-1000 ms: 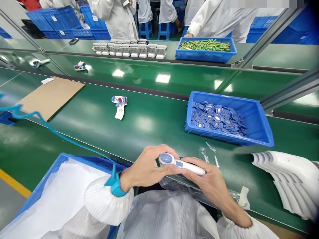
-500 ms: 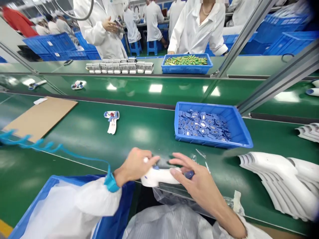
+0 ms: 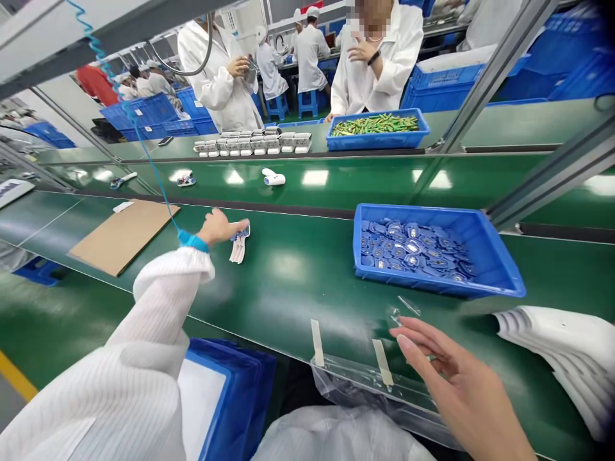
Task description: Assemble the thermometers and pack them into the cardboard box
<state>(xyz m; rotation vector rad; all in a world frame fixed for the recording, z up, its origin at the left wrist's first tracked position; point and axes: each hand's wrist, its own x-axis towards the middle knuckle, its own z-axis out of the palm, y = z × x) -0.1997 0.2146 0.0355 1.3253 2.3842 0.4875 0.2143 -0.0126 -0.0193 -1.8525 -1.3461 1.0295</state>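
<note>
Left hand (image 3: pixel 218 227) at open device (image 3: pixel 239 242) on green bench (image 3: pixel 288 282), fingers over its upper end; whether gripping, cannot tell. Right hand (image 3: pixel 451 368) half open, fingers loosely curled, near clear plastic scraps (image 3: pixel 408 306). Beyond, blue bin (image 3: pixel 512 272) of blue parts (image 3: pixel 413 246); white shells (image 3: pixel 562 333) nested at right; cardboard (image 3: pixel 122 237) at left.

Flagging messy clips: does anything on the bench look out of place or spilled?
Only the loose clear plastic scraps near the right hand, which look like stray litter on the green bench. I see no spill.
</note>
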